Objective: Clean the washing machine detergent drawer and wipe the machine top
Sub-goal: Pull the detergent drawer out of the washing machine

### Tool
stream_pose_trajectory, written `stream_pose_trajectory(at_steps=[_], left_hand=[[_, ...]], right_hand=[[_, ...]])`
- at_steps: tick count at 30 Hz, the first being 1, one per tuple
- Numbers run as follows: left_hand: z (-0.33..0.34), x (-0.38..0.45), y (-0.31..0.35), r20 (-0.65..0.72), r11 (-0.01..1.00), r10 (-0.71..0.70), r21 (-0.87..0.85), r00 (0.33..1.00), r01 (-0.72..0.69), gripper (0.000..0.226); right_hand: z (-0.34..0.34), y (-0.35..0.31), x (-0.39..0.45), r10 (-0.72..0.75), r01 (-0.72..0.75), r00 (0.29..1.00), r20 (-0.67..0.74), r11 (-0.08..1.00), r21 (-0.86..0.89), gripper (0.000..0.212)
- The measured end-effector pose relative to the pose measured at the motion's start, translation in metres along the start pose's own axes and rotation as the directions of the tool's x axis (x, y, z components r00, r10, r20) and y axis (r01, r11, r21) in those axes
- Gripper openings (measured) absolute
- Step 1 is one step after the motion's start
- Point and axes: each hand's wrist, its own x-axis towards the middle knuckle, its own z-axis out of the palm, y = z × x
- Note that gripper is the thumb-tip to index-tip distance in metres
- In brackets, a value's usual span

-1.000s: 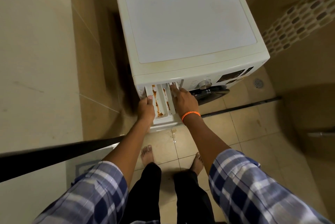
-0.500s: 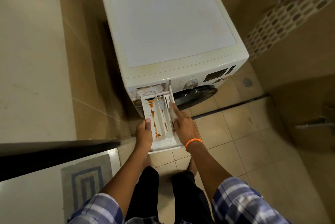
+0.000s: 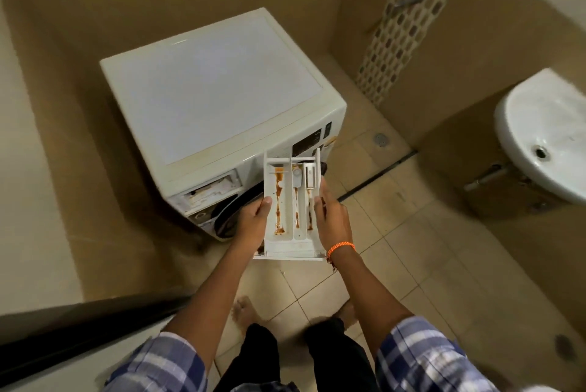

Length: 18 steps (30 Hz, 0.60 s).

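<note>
The white detergent drawer (image 3: 290, 201) is out of the machine and held level in the air in front of it. Brown-orange residue streaks run along its compartments. My left hand (image 3: 253, 222) grips its left wall, thumb on the rim. My right hand (image 3: 331, 220), with an orange wristband, grips its right wall. The white washing machine (image 3: 215, 99) stands behind, its flat top bare with faint yellowish stains near the edges. The empty drawer slot (image 3: 212, 190) gapes at the machine's front left corner.
A white wash basin (image 3: 548, 134) hangs on the right wall with pipes under it. A floor drain (image 3: 380, 138) lies behind the machine's right side. Tiled walls close in left and back. A dark ledge (image 3: 79, 328) runs at lower left. My bare feet stand on beige floor tiles.
The drawer slid fully out of its slot and now hangs free in both hands. The view swung right, bringing the basin into sight.
</note>
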Motion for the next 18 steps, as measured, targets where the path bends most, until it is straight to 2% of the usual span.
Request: stream_pose_trajectory(at_steps=[3, 9, 11, 15, 18], left_hand=[[0.034, 0.002, 0.026, 0.009, 0.999, 0.031, 0.018, 0.999, -0.031, 0.037], [0.127, -0.009, 0.053, 0.0, 0.986, 0.147, 0.076, 0.989, -0.147, 0.036], [0.164, -0.014, 0.055, 0.005, 0.983, 0.177, 0.058, 0.984, -0.177, 0.042], [0.239, -0.026, 0.066, 0.047, 0.996, 0.059, -0.064, 0.997, -0.056, 0.068], [0.295, -0.024, 0.073, 0.067, 0.996, -0.029, -0.081, 0.997, 0.035, 0.083]], right_hand=[[-0.034, 0.01, 0.007, 0.03, -0.027, 0.993, -0.111, 0.999, 0.032, 0.054], [-0.121, 0.05, 0.022, 0.11, -0.073, 0.949, -0.295, 0.988, 0.135, 0.052], [-0.155, 0.066, 0.029, 0.157, -0.102, 0.929, -0.336, 0.979, 0.178, 0.051], [-0.219, 0.096, 0.043, 0.202, -0.111, 0.88, -0.429, 0.967, 0.227, 0.044], [-0.259, 0.124, 0.057, 0.282, -0.163, 0.838, -0.467, 0.946, 0.28, 0.039]])
